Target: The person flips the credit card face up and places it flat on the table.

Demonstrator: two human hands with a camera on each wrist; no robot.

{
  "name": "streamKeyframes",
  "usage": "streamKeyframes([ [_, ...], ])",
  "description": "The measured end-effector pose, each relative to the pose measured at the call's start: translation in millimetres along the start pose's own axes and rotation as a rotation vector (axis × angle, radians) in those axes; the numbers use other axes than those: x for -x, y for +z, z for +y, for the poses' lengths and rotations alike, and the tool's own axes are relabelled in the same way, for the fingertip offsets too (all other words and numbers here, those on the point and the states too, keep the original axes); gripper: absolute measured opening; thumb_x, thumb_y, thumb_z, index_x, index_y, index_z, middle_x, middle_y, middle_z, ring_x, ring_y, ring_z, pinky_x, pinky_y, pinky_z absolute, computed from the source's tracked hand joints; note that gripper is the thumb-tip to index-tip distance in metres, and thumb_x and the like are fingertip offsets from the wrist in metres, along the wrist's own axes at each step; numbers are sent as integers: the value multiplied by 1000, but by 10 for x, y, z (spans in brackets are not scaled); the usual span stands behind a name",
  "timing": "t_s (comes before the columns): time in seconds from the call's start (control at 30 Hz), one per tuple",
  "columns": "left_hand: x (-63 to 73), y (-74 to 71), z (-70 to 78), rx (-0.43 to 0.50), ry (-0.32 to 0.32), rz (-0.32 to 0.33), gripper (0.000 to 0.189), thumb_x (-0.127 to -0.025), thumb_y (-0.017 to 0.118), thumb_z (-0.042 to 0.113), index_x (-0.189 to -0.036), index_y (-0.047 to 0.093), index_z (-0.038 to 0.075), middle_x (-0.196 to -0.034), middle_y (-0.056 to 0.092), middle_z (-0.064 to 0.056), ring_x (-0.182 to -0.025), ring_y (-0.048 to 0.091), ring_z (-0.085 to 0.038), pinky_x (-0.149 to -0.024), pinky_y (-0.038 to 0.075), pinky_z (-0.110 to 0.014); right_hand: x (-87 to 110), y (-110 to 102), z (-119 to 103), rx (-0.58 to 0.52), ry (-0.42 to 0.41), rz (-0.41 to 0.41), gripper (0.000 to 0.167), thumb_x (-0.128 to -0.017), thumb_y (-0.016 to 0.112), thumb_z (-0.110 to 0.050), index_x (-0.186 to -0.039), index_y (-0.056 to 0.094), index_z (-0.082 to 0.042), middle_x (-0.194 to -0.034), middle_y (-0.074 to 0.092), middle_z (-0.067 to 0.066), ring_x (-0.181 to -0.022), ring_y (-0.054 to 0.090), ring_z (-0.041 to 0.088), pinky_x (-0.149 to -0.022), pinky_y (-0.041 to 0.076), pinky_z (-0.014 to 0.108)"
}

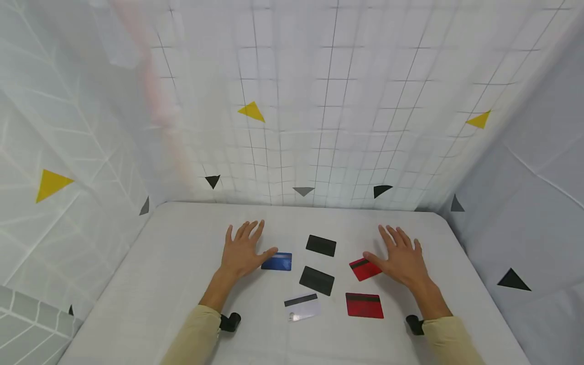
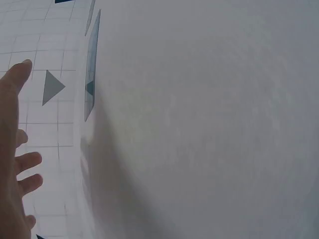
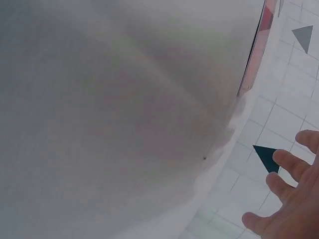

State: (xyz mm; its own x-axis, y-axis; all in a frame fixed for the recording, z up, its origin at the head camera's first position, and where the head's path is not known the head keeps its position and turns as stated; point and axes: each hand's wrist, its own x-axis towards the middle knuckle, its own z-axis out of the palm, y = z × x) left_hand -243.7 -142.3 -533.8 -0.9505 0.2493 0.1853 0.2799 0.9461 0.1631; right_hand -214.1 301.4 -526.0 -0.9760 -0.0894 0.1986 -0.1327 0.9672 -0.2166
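My left hand (image 1: 242, 255) is spread with nothing in it, its thumb overlapping the top edge of a blue card (image 1: 277, 262) in the head view. On the other side, my right hand (image 1: 401, 260) has its fingers fanned out too. Its thumb covers part of a red card (image 1: 364, 269) with a dark stripe. Between the hands lie two black cards, the farther one (image 1: 321, 245) and the nearer one (image 1: 317, 280). Closer to me are a white card (image 1: 303, 307) with a dark stripe and a second red card (image 1: 364, 305). Both wrist views show the fingers held apart.
The cards lie flat on a white table (image 1: 255, 334) with rounded far corners. White sheeting (image 1: 292, 152) with a grid and coloured triangles rises behind it and at both sides. A black wrist camera mount (image 1: 230, 322) sits at the left sleeve, another (image 1: 414, 325) at the right.
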Motion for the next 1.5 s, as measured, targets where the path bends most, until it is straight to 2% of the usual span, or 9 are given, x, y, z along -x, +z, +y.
streamKeyframes([
  [0.13,-10,34,62,8,50,28,95,-86,46,82,-158,35,22,-149,49,-5,-138,42,-29,-113,22,-60,-20,16,-92,-66,-36,7,93,-87,60,-68,-156,36,-10,-151,39,22,-138,31,46,-107,23,72],
  [0.3,-60,73,133,23,81,20,92,-84,51,81,-155,42,23,-139,54,-3,-130,47,-28,-106,31,-55,-49,20,-199,-127,-50,-9,92,-86,64,-67,-154,39,-11,-146,43,22,-135,35,43,-105,29,71],
  [0.57,-192,117,315,23,104,-11,82,-82,60,78,-144,57,23,-130,56,1,-122,47,-23,-101,33,-51,-132,31,-382,-161,-76,-45,88,-84,71,-61,-151,45,-11,-141,48,21,-130,40,40,-100,40,66],
  [0.7,-231,134,421,15,121,-41,80,-83,60,77,-142,59,24,-131,56,2,-122,47,-22,-101,33,-50,-167,49,-472,-165,-59,-88,88,-82,74,-60,-150,47,-11,-141,49,19,-130,40,38,-98,46,61],
  [1.1,-325,173,625,45,134,-100,78,-84,62,74,-144,56,25,-135,55,2,-125,48,-24,-102,35,-51,-221,182,-618,-175,-98,-130,81,-80,76,-60,-143,55,-13,-137,54,15,-126,47,36,-99,44,63],
  [1.27,-356,182,667,69,133,-105,78,-83,64,73,-143,56,24,-135,57,0,-125,49,-24,-102,37,-51,-232,158,-661,-223,-89,-174,79,-80,78,-55,-143,55,-12,-136,54,17,-125,49,37,-98,45,63],
  [1.5,-382,216,702,140,125,-138,75,-83,69,67,-142,58,22,-124,61,2,-119,52,-23,-99,40,-51,-269,206,-671,-320,-56,-262,76,-83,78,-52,-144,54,-15,-126,59,9,-117,55,28,-92,53,52],
])
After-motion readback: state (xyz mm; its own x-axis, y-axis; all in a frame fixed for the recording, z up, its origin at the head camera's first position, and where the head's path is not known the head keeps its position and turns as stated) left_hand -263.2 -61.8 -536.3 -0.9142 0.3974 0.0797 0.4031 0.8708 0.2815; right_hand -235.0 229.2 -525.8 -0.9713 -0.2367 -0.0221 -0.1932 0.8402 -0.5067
